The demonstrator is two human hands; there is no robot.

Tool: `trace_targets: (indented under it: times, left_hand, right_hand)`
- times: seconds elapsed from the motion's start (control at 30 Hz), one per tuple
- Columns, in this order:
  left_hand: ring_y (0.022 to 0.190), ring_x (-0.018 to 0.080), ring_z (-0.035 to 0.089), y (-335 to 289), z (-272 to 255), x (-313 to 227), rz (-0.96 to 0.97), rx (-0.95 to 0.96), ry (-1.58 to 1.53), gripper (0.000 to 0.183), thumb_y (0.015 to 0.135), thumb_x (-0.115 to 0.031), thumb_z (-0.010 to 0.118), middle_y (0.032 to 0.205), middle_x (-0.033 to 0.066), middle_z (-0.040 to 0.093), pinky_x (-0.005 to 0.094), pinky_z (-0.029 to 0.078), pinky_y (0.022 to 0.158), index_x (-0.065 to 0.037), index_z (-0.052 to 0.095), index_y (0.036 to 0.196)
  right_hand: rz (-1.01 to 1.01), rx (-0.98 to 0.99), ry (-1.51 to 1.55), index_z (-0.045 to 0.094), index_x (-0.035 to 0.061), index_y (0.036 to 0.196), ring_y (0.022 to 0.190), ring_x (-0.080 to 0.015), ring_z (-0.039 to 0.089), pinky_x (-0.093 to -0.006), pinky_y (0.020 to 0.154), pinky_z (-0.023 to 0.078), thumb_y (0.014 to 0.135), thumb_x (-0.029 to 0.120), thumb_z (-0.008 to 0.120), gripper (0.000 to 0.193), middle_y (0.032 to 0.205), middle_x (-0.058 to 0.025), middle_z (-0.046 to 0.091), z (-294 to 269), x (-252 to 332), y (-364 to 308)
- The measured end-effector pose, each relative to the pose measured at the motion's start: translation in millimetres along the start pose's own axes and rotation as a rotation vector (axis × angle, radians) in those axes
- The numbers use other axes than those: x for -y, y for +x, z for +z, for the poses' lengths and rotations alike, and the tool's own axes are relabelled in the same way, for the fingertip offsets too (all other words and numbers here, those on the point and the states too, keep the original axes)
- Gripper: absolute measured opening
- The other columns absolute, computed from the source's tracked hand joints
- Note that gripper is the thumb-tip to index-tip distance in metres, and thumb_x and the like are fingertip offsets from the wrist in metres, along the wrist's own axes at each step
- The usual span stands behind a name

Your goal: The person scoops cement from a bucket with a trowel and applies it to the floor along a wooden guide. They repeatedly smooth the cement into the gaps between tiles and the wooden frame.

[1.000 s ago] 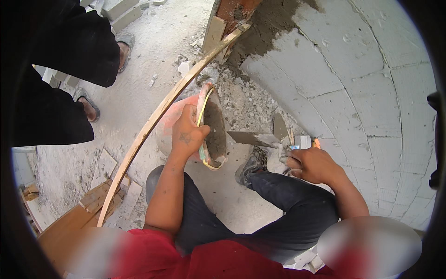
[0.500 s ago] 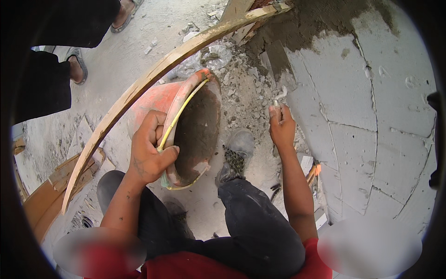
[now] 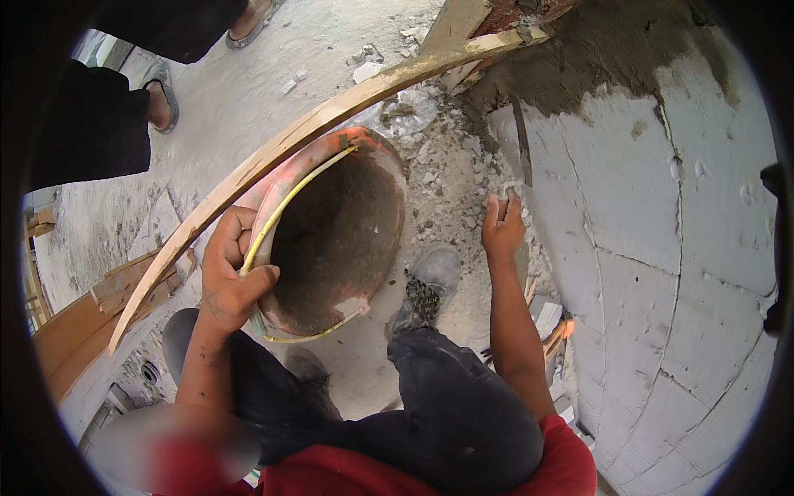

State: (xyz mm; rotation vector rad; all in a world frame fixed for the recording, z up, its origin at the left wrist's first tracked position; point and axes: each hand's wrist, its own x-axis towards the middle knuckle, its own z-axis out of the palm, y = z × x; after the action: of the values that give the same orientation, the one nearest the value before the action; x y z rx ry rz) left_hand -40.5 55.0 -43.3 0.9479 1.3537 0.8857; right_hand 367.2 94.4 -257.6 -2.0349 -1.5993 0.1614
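Note:
My left hand is closed around the rim of an orange mortar bucket, its thumb over the yellow cord-like handle. The bucket leans on its side, its wide mouth toward me and its inside coated in grey-brown residue. Over the rubble to the right, my right hand has its fingers closed on a small pale object, mostly hidden by them; its kind cannot be made out. A grey shoe of mine stands between the bucket and that hand.
A long wooden strip crosses above the bucket. The pale block wall at right bears wet mortar at its top. Boards lie at left. Another person's sandalled foot is at upper left.
The bucket has swung so its mouth faces me more fully, with my left hand still on the rim. My right hand has shifted slightly down, and the pale object shows less.

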Motion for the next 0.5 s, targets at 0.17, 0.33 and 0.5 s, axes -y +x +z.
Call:
trace_targets:
  times: [0.17,0.33,0.5]
  left_hand:
    - [0.068,0.0038,0.042,-11.9,-6.2,4.3,-0.048,0.042,0.102,0.040,0.074,0.003,0.057,0.077,-0.0044,0.044,0.0189,0.033,0.061,-0.004,0.045,0.112]
    - [0.071,0.0040,0.042,-12.1,-12.1,6.5,-0.020,-0.015,0.047,0.041,0.074,0.000,0.059,0.081,-0.0035,0.048,0.0206,0.035,0.063,-0.004,0.045,0.113]
    - [0.072,0.0039,0.042,-8.4,-13.8,6.2,-0.051,0.013,0.038,0.043,0.073,0.001,0.060,0.081,-0.0032,0.049,0.0203,0.034,0.064,-0.004,0.045,0.113]
  right_hand:
    - [0.135,0.160,-0.031,0.058,0.0030,0.128,0.087,-0.0421,0.070,-0.0467,0.075,0.054,0.095,0.034,0.064,0.046,0.093,-0.0240,0.071,4.1,4.8,6.6]
    - [0.056,-0.003,0.044,0.056,-0.0046,0.126,0.067,-0.0262,0.066,-0.0355,0.066,0.051,0.097,0.027,0.064,0.045,0.077,-0.0147,0.068,-0.5,-1.8,5.8]
    - [0.002,-0.104,0.167,0.057,-0.0003,0.128,0.076,-0.0380,0.069,-0.0436,0.071,0.054,0.095,0.033,0.066,0.048,0.080,-0.0187,0.069,1.5,-0.5,-4.5]
